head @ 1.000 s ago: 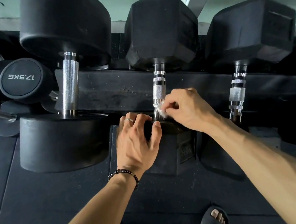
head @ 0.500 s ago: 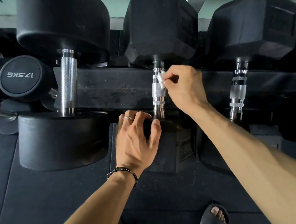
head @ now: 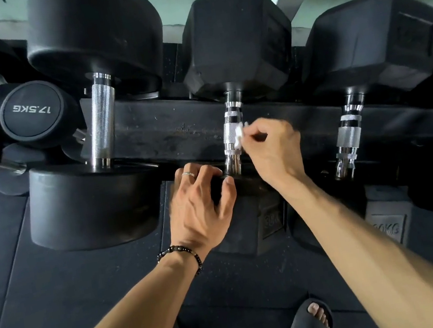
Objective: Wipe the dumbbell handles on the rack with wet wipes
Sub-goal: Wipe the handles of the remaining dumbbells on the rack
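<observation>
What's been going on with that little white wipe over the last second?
The right hand, pinching the wet wipe, ran it up the middle dumbbell's handle from the bottom to the top, then back down to mid-handle. The left hand stayed on the near weight head.

"17.5kg" stands in pale letters, upside down from this view, on the flat end cap of a round dumbbell (head: 30,111), far to the left of the wet wipe (head: 239,135) pinched in the right hand (head: 272,152). below that grip, the near head of the hex dumbbell (head: 270,219) carries raised characters ending in "kg"; the digits are too dim to read. down and to the right, another hex head (head: 388,228) bears a moulded mark that looks like "60kg", its first digit unsure.
</observation>
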A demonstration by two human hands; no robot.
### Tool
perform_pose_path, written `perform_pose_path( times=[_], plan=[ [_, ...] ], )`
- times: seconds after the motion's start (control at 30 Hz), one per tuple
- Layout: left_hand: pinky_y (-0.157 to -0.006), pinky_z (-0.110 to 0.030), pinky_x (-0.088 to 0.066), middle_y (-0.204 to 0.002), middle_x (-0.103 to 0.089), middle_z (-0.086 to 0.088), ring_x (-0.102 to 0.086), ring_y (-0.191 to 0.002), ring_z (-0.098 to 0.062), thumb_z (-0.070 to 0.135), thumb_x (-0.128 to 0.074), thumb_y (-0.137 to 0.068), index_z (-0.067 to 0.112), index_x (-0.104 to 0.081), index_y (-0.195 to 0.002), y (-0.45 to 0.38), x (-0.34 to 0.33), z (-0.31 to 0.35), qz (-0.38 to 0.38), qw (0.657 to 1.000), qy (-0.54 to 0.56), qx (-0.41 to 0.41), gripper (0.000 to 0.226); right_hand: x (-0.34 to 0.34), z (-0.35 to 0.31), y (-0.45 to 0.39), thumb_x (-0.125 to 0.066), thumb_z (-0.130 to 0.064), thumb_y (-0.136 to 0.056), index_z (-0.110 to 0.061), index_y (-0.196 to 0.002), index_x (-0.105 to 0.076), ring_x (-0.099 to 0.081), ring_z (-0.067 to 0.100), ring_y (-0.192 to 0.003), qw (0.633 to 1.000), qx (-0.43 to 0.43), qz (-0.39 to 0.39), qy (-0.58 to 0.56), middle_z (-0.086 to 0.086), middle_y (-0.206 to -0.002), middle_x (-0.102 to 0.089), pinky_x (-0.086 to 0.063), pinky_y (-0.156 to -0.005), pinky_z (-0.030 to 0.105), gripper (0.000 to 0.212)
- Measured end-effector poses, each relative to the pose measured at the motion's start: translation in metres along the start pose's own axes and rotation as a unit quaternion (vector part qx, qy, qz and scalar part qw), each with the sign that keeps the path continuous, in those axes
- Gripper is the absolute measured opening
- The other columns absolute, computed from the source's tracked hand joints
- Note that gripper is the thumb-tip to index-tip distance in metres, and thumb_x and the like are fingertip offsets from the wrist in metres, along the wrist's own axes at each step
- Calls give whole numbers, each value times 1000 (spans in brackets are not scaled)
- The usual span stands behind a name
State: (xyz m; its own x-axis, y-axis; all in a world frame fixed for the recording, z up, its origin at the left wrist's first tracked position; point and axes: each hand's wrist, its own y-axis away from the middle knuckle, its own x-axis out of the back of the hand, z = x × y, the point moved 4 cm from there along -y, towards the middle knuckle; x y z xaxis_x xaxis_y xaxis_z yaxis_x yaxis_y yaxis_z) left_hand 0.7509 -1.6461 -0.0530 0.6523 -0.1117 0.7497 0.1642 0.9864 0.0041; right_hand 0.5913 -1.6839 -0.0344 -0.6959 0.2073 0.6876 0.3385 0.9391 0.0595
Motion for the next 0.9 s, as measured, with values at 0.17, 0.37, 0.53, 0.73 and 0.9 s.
perform_pose_path(
  times=[0.17, 0.37, 0.53, 0.73, 0.9],
  plan=[
    [-76, -27, -36, -95, -55, -5, -46, -93, -20, 48, -40, -90, 10, -65, -95, 0, 0, 0, 3, 1000, 1, -5, 46, 2, -4, -28, -63, -5, -88, -12, -65, -66, -55, 2, -55, 999, 11, 34, -19, -12, -60, -60, -38, -53, 10, 24],
    [-77, -29, -37, -96, -55, -4, -45, -94, -20, 49, -40, -90, 11, -64, -96, 0, 0, 0, 0, 1000, 1, 1, 45, -5, 14, -12, -68, -8, -88, -11, -87, -78, -69, 9, -67, 995, -75, -18, -68, -3, -79, -74, -58, -68, 25, 11],
    [-77, -27, -36, -95, -56, -4, -45, -94, -18, 49, -39, -91, 11, -65, -96, -1, -1, -1, 2, 1000, 0, -3, 46, -7, 12, -53, -64, -10, -86, -3, -72, -71, -56, 10, -57, 990, -109, 21, -90, 10, -64, -65, -59, -63, 46, 17],
    [-77, -28, -35, -96, -55, -5, -45, -94, -19, 49, -39, -90, 10, -65, -98, -1, -1, -1, -3, 1000, -4, 1, 47, 1, 9, 3, -68, -15, -88, -7, -79, -77, -71, 19, -71, 985, -114, -127, 6, 5, -78, -74, -61, -69, 37, 15],
    [-76, -27, -35, -97, -55, -5, -41, -94, -15, 50, -39, -90, 11, -65, -98, -1, -1, -1, -2, 1000, -3, 2, 48, 0, 4, -23, -62, -8, -89, -4, -68, -69, -59, 10, -55, 989, -130, -63, 30, 1, -63, -64, -49, -45, 19, 22]
  ],
)
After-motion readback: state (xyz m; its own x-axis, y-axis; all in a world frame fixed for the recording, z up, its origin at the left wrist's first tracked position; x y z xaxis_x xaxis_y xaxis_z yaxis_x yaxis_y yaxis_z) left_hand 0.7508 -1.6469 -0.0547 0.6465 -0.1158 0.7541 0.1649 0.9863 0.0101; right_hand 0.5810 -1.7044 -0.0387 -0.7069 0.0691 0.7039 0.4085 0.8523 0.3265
